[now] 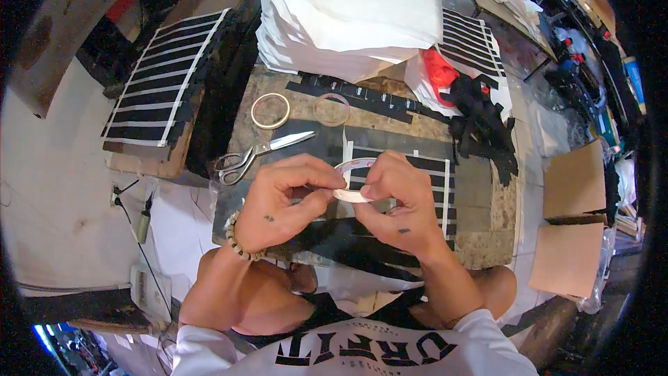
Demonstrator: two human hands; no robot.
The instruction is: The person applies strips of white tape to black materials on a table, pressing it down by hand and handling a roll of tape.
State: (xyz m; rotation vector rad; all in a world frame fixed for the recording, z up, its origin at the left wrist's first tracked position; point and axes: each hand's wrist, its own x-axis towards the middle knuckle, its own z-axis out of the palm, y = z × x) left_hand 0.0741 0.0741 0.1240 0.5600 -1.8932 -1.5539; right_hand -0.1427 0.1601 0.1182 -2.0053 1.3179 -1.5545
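Note:
A narrow roll of pale adhesive tape [350,197] is held up between my two hands, over the work board. My left hand [282,203], with a beaded bracelet at its wrist, pinches the roll's near left rim with thumb and fingertips. My right hand [402,203] grips the right side, its thumb against the near rim. Whether a tape end is lifted is too small to tell. Underneath, partly hidden by my hands, lies a sheet of black strips [433,188] crossed by white bands. Metal scissors [253,155] rest left of the sheet, blades slightly apart.
On the board [485,245] lie a tape roll [270,127], a clearer ring [331,124] and a dark printed strip [360,96]. Behind rises a stack of white sheets [365,21]. Red fabric [440,70] and black straps [480,115] lie right. Another striped sheet [167,78] stands left.

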